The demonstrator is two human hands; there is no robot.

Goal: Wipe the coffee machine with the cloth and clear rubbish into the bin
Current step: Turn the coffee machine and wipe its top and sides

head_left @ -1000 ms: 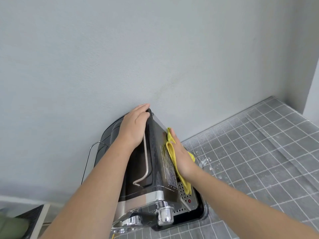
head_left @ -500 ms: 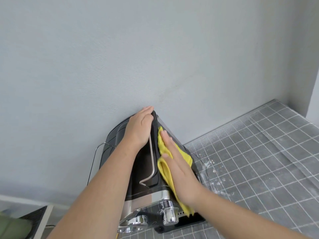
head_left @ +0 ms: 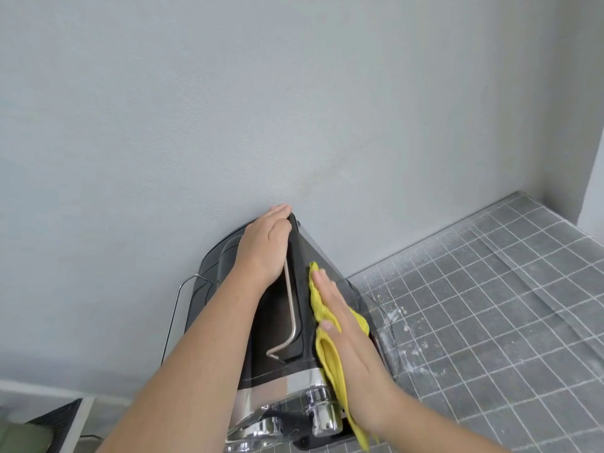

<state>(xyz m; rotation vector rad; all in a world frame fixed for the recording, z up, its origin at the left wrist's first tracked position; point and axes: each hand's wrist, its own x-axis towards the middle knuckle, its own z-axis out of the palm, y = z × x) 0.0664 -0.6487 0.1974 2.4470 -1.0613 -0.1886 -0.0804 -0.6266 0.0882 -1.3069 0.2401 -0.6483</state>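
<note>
Coffee machine (head_left: pixel 277 322) on bench (head_left: pixel 490 305): top rear covered by L hand (head_left: pixel 264 246), fingers straight, together. Yellow cloth (head_left: pixel 330 358) pressed to machine side by R hand (head_left: pixel 349 348), fingers flat.

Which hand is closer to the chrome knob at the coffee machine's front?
Right. The right hand, pressing the yellow cloth flat, lies just beside the chrome knob; the left hand rests on the far top edge of the coffee machine.

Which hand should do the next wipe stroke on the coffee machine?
Right. The right hand presses the yellow cloth flat against the coffee machine side; the left hand rests on its top rear edge, apparently bracing it, and holds no cloth.
</note>
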